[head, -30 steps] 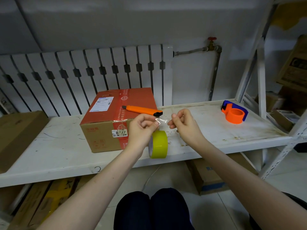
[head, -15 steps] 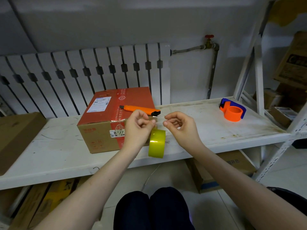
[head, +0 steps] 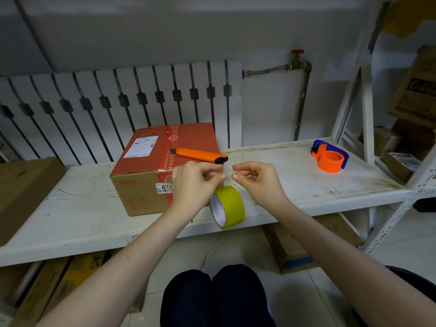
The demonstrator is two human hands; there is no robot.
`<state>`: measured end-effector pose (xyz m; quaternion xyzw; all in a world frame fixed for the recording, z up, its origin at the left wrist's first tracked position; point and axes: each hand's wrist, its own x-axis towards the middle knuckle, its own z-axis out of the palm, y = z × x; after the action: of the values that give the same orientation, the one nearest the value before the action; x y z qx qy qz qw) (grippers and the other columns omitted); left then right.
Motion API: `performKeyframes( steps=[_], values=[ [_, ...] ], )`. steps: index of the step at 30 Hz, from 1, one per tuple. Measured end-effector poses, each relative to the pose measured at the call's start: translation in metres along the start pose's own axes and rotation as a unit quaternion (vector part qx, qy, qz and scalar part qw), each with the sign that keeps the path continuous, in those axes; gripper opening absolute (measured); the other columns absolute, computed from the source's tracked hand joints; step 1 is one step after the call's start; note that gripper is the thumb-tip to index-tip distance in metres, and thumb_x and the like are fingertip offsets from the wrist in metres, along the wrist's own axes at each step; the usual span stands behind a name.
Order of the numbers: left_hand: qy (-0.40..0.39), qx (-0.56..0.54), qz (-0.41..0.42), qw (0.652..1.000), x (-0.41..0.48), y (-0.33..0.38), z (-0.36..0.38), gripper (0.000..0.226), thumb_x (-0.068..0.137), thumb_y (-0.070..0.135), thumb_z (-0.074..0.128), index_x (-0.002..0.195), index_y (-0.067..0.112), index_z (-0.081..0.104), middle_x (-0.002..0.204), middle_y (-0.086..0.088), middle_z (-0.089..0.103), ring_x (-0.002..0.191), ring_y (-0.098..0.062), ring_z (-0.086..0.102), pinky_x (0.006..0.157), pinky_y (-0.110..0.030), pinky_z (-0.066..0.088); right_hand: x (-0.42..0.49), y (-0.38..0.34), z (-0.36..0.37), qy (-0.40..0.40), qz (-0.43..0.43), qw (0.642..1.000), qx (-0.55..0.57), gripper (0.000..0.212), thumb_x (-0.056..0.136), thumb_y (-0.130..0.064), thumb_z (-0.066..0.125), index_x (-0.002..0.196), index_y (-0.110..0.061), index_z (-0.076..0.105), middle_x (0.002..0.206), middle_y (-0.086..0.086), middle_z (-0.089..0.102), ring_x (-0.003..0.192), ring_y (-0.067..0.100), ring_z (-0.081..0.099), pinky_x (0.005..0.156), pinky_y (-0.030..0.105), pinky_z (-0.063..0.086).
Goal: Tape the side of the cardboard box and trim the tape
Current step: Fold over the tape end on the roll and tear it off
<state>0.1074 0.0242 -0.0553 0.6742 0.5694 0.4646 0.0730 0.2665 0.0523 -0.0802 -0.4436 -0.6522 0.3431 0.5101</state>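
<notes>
1. Cardboard box sits on the white shelf, red top up, an orange knife lying on it.
2. Yellow tape roll hangs below the left hand, at the shelf's front edge.
3. Left hand: fingers pinched; whether they grip tape cannot be told.
4. Right hand: fingers curled, pinched; contents unclear.
5. Orange tape dispenser stands well apart, right.

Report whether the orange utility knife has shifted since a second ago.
No. The orange utility knife still lies across the red top of the cardboard box, with its black end overhanging the box's right edge as before.
</notes>
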Motion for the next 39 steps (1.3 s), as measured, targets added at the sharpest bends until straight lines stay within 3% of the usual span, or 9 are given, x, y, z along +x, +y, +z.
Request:
performKeyframes(
  steps=[14,22,28,32,35,37,39],
  values=[
    [0.004,0.063,-0.022,0.998,0.001,0.001,0.003,0.015,0.075,0.042,0.072,0.084,0.031,0.076,0.080,0.015,0.074,0.088,-0.007,0.064,0.094,-0.039,0.036,-0.004,-0.004,-0.001,0.017,-0.020,0.994,-0.104,0.016,0.083,-0.013,0.070,0.098,-0.008,0.072,0.081,-0.001,0.068,0.077,0.012,0.065,0.075,0.021,0.054],
    [-0.027,0.043,-0.061,0.997,0.000,0.005,0.003,0.009,0.074,0.042,0.072,0.077,0.034,0.075,0.059,0.025,0.059,0.081,-0.006,0.064,0.094,-0.045,0.041,-0.008,-0.003,-0.002,0.028,-0.009,0.995,-0.097,0.010,0.082,-0.012,0.071,0.092,-0.009,0.073,0.079,0.001,0.070,0.078,0.017,0.067,0.076,0.026,0.056],
    [-0.043,0.033,-0.104,0.993,0.000,0.004,0.005,0.009,0.074,0.043,0.072,0.073,0.034,0.073,0.058,0.024,0.059,0.081,-0.008,0.064,0.094,-0.045,0.042,-0.010,-0.002,-0.001,0.024,-0.009,0.993,-0.113,0.004,0.084,-0.013,0.069,0.086,-0.014,0.072,0.077,0.003,0.069,0.075,0.016,0.064,0.073,0.030,0.056],
    [-0.048,0.036,-0.122,0.991,-0.001,0.006,0.008,0.009,0.077,0.041,0.070,0.071,0.034,0.069,0.067,0.018,0.063,0.084,-0.011,0.063,0.093,-0.042,0.040,-0.013,-0.003,0.001,0.033,-0.022,0.987,-0.156,0.005,0.086,-0.018,0.066,0.082,-0.020,0.068,0.079,-0.001,0.067,0.074,0.011,0.059,0.069,0.029,0.053],
    [-0.049,0.012,-0.122,0.991,-0.001,0.006,0.010,0.007,0.076,0.036,0.072,0.071,0.033,0.069,0.083,0.017,0.054,0.083,-0.012,0.057,0.089,-0.048,0.046,-0.015,-0.006,0.000,0.060,-0.027,0.967,-0.245,0.004,0.086,-0.027,0.065,0.082,-0.025,0.066,0.098,-0.003,0.054,0.084,0.009,0.054,0.069,0.029,0.049],
    [-0.051,0.006,-0.121,0.991,-0.001,0.006,0.011,0.007,0.077,0.033,0.073,0.071,0.032,0.069,0.092,0.013,0.049,0.083,-0.011,0.053,0.090,-0.049,0.046,-0.016,-0.008,0.000,0.056,-0.028,0.962,-0.266,0.007,0.087,-0.028,0.063,0.084,-0.023,0.064,0.103,-0.003,0.046,0.088,0.010,0.053,0.069,0.030,0.049],
    [-0.055,0.017,-0.121,0.991,0.000,0.006,0.012,0.014,0.079,0.032,0.071,0.067,0.033,0.064,0.095,0.012,0.051,0.083,-0.012,0.054,0.090,-0.050,0.046,-0.014,-0.008,0.002,0.023,-0.022,0.963,-0.268,0.009,0.091,-0.026,0.057,0.089,-0.018,0.061,0.104,0.000,0.051,0.089,0.015,0.056,0.074,0.034,0.051]
  ],
)
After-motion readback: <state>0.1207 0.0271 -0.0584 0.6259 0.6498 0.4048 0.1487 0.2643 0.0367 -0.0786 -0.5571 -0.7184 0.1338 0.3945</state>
